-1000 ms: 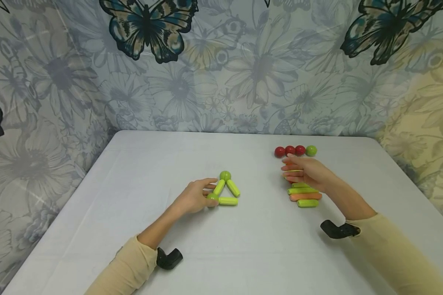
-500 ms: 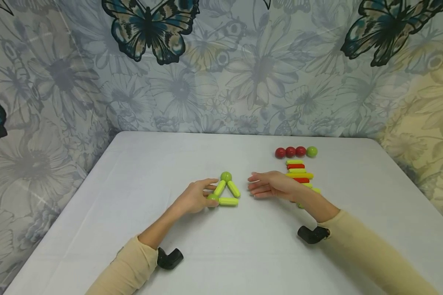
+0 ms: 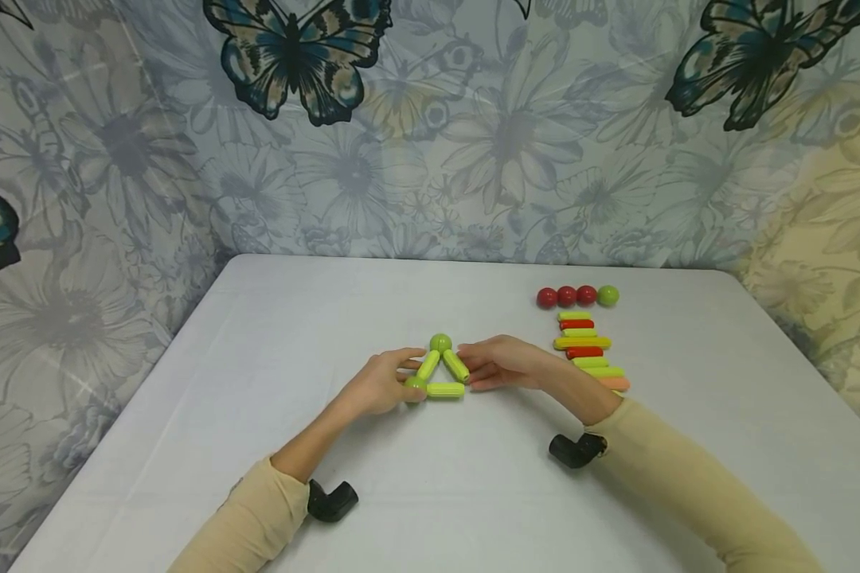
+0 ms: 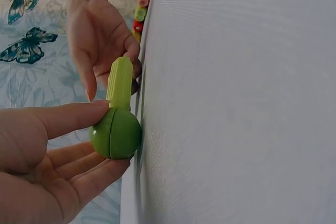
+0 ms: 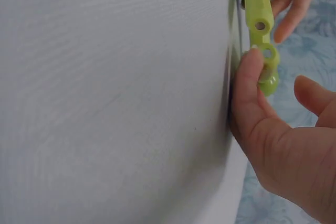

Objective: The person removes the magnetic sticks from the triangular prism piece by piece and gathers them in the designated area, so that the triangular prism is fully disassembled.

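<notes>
A small triangle of light-green magnetic building sticks lies on the white table (image 3: 401, 485). Its corners at the far end and front left carry green balls, the far ball (image 3: 440, 344) and the near ball (image 3: 416, 384). My left hand (image 3: 378, 383) grips the near ball between thumb and fingers, clearly seen on the ball (image 4: 118, 134) in the left wrist view. My right hand (image 3: 509, 362) has its fingertips at the right slanted stick (image 3: 455, 366), its thumb standing apart in the right wrist view. The front stick (image 3: 446, 391) shows a metal disc at its free end in that view.
Three red balls (image 3: 566, 297) and a green ball (image 3: 608, 295) line up at the back right. Below them runs a column of green, red, yellow and orange sticks (image 3: 582, 342), partly behind the right forearm. A patterned butterfly cloth (image 3: 473, 159) hangs behind the table.
My right hand has moved left from over the column of sticks to the triangle's right side, uncovering much of the column. My left hand keeps its hold on the ball.
</notes>
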### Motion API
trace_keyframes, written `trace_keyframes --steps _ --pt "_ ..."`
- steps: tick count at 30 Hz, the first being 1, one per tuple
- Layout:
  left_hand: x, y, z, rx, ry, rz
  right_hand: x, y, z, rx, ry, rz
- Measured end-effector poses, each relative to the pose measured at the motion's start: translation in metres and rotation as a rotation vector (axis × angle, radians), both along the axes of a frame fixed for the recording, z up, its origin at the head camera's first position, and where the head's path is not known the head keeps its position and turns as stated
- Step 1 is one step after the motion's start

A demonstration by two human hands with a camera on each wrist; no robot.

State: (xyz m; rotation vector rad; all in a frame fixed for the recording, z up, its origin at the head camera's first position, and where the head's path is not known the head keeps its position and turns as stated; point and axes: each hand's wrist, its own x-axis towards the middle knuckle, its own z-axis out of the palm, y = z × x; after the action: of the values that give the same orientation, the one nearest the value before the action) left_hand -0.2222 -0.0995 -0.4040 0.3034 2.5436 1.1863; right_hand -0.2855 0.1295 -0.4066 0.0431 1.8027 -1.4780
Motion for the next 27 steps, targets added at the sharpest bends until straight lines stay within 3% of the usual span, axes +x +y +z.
trace_keyframes --steps 5,14,27 --pt "0.001 0.001 0.002 -0.004 0.001 0.000 -0.002 -0.007 0.000 0.033 0.020 0.007" --pt "0.000 0.002 0.000 -0.012 -0.010 0.002 -0.005 -0.019 -0.001 0.183 0.144 0.062" --pt "0.000 0.002 0.000 -0.006 -0.011 0.011 -0.004 -0.016 -0.004 0.179 0.171 0.043"
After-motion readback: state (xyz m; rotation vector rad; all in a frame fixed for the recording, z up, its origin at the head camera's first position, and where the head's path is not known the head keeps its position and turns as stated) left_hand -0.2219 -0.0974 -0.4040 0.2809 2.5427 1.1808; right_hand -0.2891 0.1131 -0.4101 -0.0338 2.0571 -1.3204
